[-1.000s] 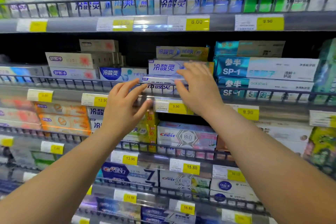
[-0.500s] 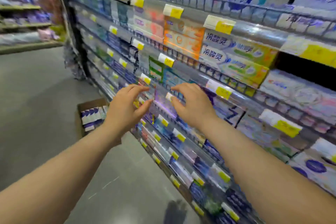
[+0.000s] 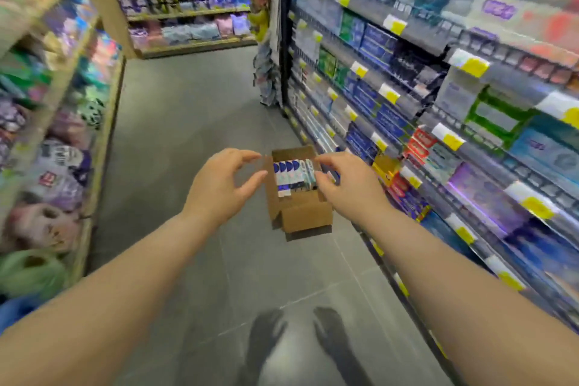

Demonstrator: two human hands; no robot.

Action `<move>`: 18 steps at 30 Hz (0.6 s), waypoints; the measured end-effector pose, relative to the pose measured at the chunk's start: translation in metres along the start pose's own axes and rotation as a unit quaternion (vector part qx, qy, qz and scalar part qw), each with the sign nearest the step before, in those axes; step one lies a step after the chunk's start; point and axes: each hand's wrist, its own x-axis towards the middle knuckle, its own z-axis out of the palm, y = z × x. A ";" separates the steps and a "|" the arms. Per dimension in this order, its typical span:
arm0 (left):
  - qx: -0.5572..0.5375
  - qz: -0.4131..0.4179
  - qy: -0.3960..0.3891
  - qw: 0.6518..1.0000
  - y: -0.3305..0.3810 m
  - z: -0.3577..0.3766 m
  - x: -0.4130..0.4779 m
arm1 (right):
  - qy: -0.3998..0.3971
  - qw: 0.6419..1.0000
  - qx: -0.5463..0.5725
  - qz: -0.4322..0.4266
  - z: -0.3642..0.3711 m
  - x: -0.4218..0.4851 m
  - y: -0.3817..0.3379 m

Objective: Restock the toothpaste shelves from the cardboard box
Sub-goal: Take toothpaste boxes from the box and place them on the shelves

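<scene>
- At the left hand (image 3: 219, 188): loosely curved fingers (image 3: 241, 154), thumb and forefinger parted, nothing held.
- At the right hand (image 3: 347, 188): the same relaxed, half-open fingers (image 3: 329, 160), also holding nothing.
- Between the two hands, farther off and lower down: an open brown cardboard box (image 3: 307, 216), standing on the floor with its flaps folded out.
- Inside it: blue and white toothpaste cartons (image 3: 293, 178), packed side by side in a row, apparently on end with their long axes running up towards the opening.
- Right fingertips overlapping the box's right rim in the head view, left fingertips just beside its left flap; probably no contact yet, though depth is hard to read.
- Likely the nearer hand: the right, though only slightly.
- Next move, as a judgement: a reach forward and down into the opening, then a pinch across the narrow end of a carton.
- Under the box: a grey tiled floor (image 3: 188, 103); near the bottom edge, two blurred dark shoes (image 3: 266, 338).
- Along the right: tall toothpaste shelves with wire rails (image 3: 416, 41) and yellow price tags (image 3: 474, 67), crowded with blue, green and red cartons, the box just beside the lowest tier.
- Along the left: wooden shelving (image 3: 103, 122) with soft, blurred packs in purple, pink and green.
- Ahead: the aisle ending at another stocked shelf.
</scene>
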 end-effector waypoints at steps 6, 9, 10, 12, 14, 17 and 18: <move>0.001 -0.031 0.010 0.999 -0.088 -0.005 0.057 | -0.033 0.999 0.023 0.009 0.055 0.094 -0.019; -0.001 -0.049 0.007 0.999 -0.126 0.007 0.099 | -0.050 0.998 0.045 0.013 0.082 0.152 -0.012; -0.001 -0.058 0.009 0.998 -0.139 0.012 0.114 | -0.055 0.997 0.049 0.013 0.090 0.172 -0.009; -0.009 -0.080 0.016 0.997 -0.163 0.019 0.146 | -0.067 0.996 0.055 0.013 0.104 0.214 -0.005; -0.013 -0.095 0.015 0.995 -0.183 0.021 0.178 | -0.078 0.995 0.056 0.014 0.115 0.258 -0.004; -0.020 -0.107 0.010 0.994 -0.214 0.019 0.224 | -0.097 0.993 0.062 0.012 0.132 0.317 -0.008; -0.019 -0.108 0.007 0.994 -0.224 0.017 0.239 | -0.100 0.993 0.065 0.010 0.138 0.335 -0.009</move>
